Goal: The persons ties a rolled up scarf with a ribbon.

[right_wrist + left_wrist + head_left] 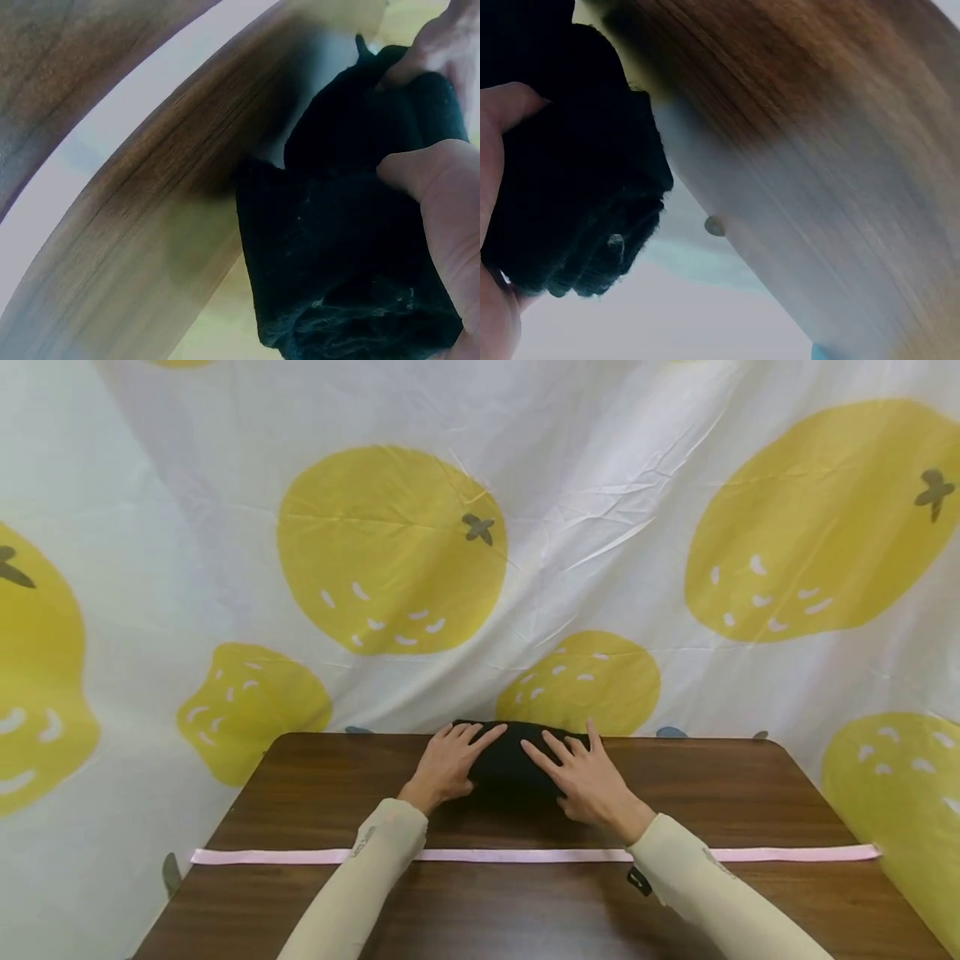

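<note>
A folded black cloth [512, 770] is held at the table's far edge, between both hands. My left hand [444, 767] grips its left end, fingers spread over the top and thumb on the near side. At the other end my right hand [597, 783] has the same kind of grip. In the left wrist view the black cloth [577, 172] shows thick layers and a fuzzy, creased end, with a thumb pressing into it. The right wrist view shows the bunched cloth [337, 240] with thumb and fingers around its side. Its exact kind cannot be told.
The brown wooden table [315, 802] has rounded far corners. A pale pink strip [517, 856] runs across it, below the forearms. Right behind the table hangs a white curtain [225, 527] printed with yellow fruit.
</note>
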The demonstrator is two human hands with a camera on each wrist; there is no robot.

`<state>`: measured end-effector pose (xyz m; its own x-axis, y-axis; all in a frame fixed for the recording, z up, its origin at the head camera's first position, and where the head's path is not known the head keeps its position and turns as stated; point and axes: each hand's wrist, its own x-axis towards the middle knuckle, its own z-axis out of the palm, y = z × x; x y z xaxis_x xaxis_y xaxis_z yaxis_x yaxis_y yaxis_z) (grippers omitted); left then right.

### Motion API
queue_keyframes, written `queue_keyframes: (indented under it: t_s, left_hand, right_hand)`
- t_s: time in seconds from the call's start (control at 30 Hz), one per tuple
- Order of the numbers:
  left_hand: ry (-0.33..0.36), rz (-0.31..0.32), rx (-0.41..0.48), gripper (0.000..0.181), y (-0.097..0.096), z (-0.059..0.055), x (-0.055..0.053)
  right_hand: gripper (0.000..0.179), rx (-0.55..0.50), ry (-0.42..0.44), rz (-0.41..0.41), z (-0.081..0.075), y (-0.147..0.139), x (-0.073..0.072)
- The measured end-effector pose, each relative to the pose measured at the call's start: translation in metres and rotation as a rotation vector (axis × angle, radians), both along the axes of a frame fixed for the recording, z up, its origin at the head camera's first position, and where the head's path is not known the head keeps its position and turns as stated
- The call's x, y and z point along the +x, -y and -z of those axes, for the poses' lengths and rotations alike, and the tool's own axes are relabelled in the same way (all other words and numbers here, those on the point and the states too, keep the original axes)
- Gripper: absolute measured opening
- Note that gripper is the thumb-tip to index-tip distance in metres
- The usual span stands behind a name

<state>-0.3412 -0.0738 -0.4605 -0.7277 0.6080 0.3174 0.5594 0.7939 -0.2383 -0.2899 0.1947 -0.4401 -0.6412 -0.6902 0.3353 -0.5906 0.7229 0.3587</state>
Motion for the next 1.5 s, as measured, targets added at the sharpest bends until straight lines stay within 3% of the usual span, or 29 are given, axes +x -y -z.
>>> queue_keyframes:
  t_s: [0.3, 0.6, 0.77, 0.93, 1.07, 1.5]
  left_hand:
    - [-0.008, 0.106, 0.112, 0.111, 0.016, 0.007, -0.002]
    - [-0.038, 0.181, 0.208, 0.115, 0.021, 0.013, -0.005]
    - [-0.054, 0.194, 0.243, 0.113, 0.021, 0.013, -0.005]
    - [-0.058, 0.209, 0.256, 0.112, 0.021, 0.01, -0.005]
    - [-0.055, 0.227, 0.264, 0.114, 0.021, 0.008, -0.004]
    - [-0.028, 0.244, 0.241, 0.114, 0.017, 0.005, -0.002]
  right_hand:
    - [0.102, -0.073, -0.143, -0.2, -0.008, -0.002, 0.006]
    - [0.096, -0.215, -0.145, -0.326, -0.009, -0.001, 0.012]
    - [0.095, -0.26, -0.12, -0.339, -0.013, 0.001, 0.019]
    - [0.093, -0.236, -0.167, -0.341, -0.019, 0.006, 0.028]
    - [0.09, -0.192, -0.189, -0.31, -0.024, 0.011, 0.038]
    - [0.082, -0.089, -0.1, -0.176, -0.031, 0.029, 0.061]
